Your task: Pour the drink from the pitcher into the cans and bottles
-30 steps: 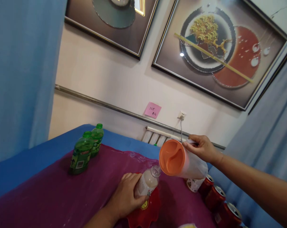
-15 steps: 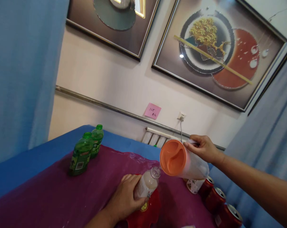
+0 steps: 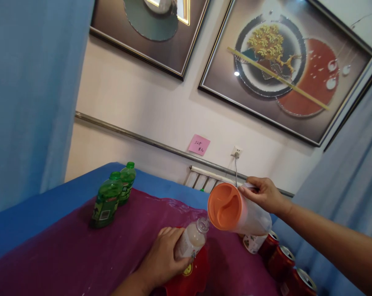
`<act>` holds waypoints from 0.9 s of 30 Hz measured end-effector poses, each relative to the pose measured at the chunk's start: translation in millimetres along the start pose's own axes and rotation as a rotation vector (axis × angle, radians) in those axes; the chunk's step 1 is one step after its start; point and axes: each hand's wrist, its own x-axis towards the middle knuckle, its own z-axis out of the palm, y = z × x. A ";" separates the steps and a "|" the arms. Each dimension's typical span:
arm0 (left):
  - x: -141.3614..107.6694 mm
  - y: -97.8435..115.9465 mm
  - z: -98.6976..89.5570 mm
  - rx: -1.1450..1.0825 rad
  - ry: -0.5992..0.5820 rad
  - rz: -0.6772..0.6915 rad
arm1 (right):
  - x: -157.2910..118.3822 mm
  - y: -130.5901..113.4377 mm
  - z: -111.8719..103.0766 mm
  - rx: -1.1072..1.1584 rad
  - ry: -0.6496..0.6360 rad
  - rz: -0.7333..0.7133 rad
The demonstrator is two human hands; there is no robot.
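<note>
Wrapped round a small clear bottle [image 3: 191,239] with whitish contents, my left hand [image 3: 166,255] keeps it tilted to the right, its mouth uncapped. Below the bottle lies a red tray-like piece [image 3: 196,277] with a yellow emblem, partly covered by my hand. My right hand [image 3: 266,194] grips the handle of a translucent pitcher [image 3: 253,218] with an orange lid [image 3: 225,206]. The pitcher is tipped on its side, its lid facing left, right beside the bottle's mouth. Whether liquid runs between them is too fine to tell.
Two green bottles [image 3: 106,201] stand at the left on the purple cover [image 3: 65,250] over a blue table [image 3: 22,213]. Several red cans [image 3: 280,261] and a white patterned can [image 3: 253,243] line the right side. Blue curtains [image 3: 35,90] hang at both sides; a wall rail [image 3: 149,142] runs behind.
Both hands hold nearly the same pose, bottle and pitcher still mouth to lid. The whole view has shifted slightly, with the scene a little further right.
</note>
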 end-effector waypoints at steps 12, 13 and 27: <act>-0.9 -2.6 2.2 -0.006 0.012 0.011 | 0.0 -1.3 2.0 -0.013 0.003 0.000; -1.0 -2.8 2.4 -0.005 0.015 0.013 | -0.1 -1.1 2.2 -0.018 0.001 0.000; -1.2 -2.3 1.1 0.001 -0.017 -0.001 | -1.5 -2.8 4.2 -0.026 0.003 -0.017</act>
